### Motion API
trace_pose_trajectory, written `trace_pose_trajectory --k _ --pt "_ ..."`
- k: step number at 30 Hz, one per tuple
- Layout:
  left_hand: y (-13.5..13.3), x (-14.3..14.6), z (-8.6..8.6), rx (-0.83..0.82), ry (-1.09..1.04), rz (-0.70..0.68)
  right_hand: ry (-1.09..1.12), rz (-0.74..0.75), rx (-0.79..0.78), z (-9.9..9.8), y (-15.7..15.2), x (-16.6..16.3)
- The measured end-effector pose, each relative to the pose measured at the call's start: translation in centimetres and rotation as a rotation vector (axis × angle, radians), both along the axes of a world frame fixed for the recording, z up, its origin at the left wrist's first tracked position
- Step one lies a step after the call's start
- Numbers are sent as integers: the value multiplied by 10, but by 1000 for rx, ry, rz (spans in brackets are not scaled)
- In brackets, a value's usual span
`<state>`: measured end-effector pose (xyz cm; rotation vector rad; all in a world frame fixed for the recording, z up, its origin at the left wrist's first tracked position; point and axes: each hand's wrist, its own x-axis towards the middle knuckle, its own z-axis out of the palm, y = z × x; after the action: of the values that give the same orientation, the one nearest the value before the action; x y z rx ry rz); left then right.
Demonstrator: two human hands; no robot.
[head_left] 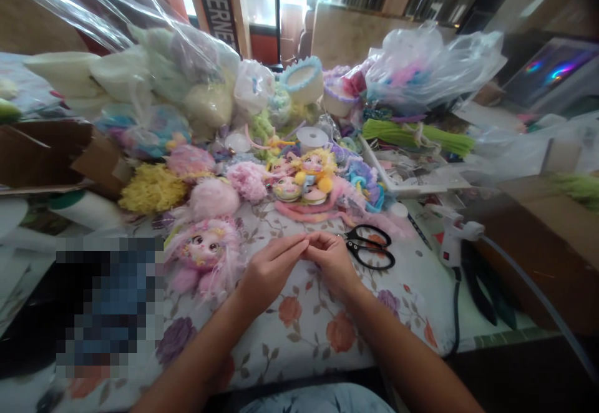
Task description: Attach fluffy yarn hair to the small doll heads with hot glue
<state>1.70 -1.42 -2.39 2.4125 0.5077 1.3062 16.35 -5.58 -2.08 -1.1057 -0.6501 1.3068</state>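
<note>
Over the floral tablecloth (262, 344), my left hand (274, 269) and my right hand (330, 260) meet fingertip to fingertip. Both are closed in a pinch. Whatever lies between the fingers is too small or too hidden to make out. Black-handled scissors (372, 247) rest just right of my right hand, their blades partly behind it. A pink-haired doll (206, 247) with fluffy pink pompoms lies to the left of my left hand. Beyond my fingers sit small doll heads, one with yellow hair (318, 163), among pink strips of trim (304, 212).
Yellow yarn (152, 188) and pink fluff (214, 198) lie at the left, near an open cardboard box (47, 151). A white glue gun (456, 238) stands at the right. Behind are a white spool (312, 138), green stems (416, 135) on a tray, and plastic bags (425, 63).
</note>
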Motion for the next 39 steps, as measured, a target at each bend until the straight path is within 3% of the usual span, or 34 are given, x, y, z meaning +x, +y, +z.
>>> trace_pose_trajectory --k 11,24,30,39 --pt "-4 -2 -2 50 -34 174 -131 3 -14 3 -2 -1" --pt "-2 0 -1 -125 -42 89 -137 56 -93 5 -4 1" --pt "0 0 -3 -133 -11 -24 -146 112 -63 5 -2 6" --pt "-4 -2 -2 -186 -113 69 -13 124 -31 5 -4 1"
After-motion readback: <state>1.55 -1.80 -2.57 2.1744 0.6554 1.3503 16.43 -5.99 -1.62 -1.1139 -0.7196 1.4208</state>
